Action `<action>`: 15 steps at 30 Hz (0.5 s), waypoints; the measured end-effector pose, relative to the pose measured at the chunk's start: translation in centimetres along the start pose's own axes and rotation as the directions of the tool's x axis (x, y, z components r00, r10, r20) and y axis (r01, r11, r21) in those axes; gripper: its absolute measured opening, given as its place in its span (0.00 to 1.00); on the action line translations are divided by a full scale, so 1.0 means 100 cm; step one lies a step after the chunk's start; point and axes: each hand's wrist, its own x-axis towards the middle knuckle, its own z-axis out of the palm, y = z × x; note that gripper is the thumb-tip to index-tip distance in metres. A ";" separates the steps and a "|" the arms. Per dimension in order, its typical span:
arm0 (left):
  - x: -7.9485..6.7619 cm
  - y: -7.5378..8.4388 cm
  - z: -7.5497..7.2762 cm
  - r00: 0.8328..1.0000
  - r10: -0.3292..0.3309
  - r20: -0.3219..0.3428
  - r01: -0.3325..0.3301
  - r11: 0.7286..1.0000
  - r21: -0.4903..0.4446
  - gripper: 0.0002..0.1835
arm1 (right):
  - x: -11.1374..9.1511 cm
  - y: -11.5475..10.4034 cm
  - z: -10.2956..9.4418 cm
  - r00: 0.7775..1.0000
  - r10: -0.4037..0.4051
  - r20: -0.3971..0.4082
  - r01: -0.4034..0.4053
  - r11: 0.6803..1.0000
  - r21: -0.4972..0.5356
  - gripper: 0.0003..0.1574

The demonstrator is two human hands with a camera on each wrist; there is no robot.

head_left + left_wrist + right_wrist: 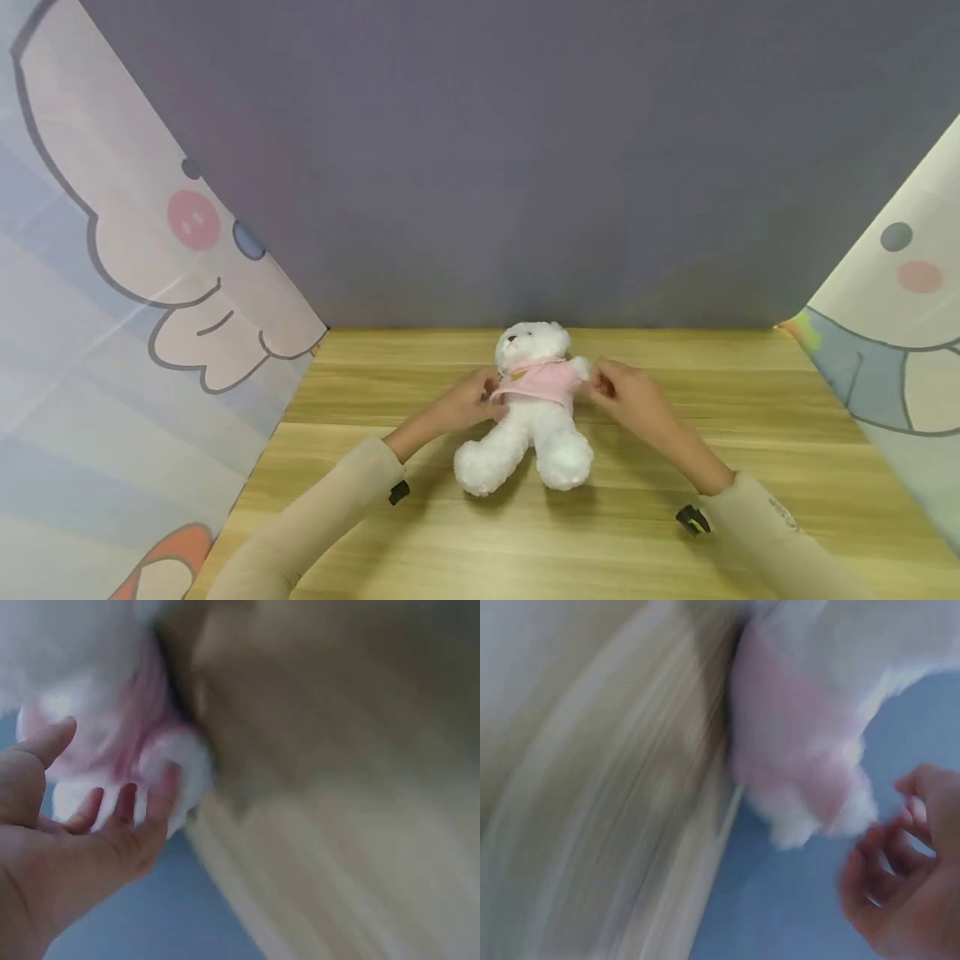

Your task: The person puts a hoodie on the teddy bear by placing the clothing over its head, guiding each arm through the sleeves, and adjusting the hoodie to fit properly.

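A white teddy bear (pixel 533 425) in a pink shirt (pixel 546 381) lies on its back on the wooden table, head toward the grey wall. My left hand (pixel 480 398) is at the bear's side; in the left wrist view its thumb stands apart from the fingers (pixel 161 802), which lie by a white arm (pixel 178 756). My right hand (pixel 628 398) is beside the bear's other paw (pixel 581 367). Its fingers are loosely bent in the right wrist view, close to the paw (pixel 855 812); whether they touch it I cannot tell. Both wrist views are blurred.
The wooden table (pixel 360 533) ends at a plain grey wall (pixel 480 167). Cartoon-printed sheets (pixel 112 375) hang at the left and right sides. A small black object (pixel 692 520) sits at the right sleeve, and another (pixel 399 492) at the left sleeve.
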 end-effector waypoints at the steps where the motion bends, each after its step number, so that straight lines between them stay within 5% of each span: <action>1: -0.001 0.001 0.003 1.000 0.000 0.001 0.000 1.000 -0.022 0.20 | -0.001 -0.007 0.001 0.999 0.004 0.038 -0.006 0.999 0.039 0.10; 5: 0.000 0.012 0.014 1.000 0.023 -0.011 -0.023 1.000 -0.014 0.23 | 0.002 -0.024 0.016 0.976 0.091 0.199 -0.125 0.978 0.166 0.30; 8: -0.003 0.020 0.022 0.999 -0.024 -0.034 0.023 0.999 -0.030 0.28 | 0.002 -0.024 0.032 0.967 0.131 0.216 -0.169 0.972 0.166 0.40; 12: -0.004 0.022 0.036 0.993 -0.068 -0.093 0.060 0.994 -0.091 0.26 | -0.004 -0.023 0.046 0.973 0.141 0.181 -0.174 0.968 0.181 0.36; 15: -0.003 0.022 0.042 0.988 -0.058 -0.142 0.039 0.990 -0.135 0.16 | -0.006 -0.020 0.052 0.983 0.134 0.125 -0.158 0.964 0.212 0.23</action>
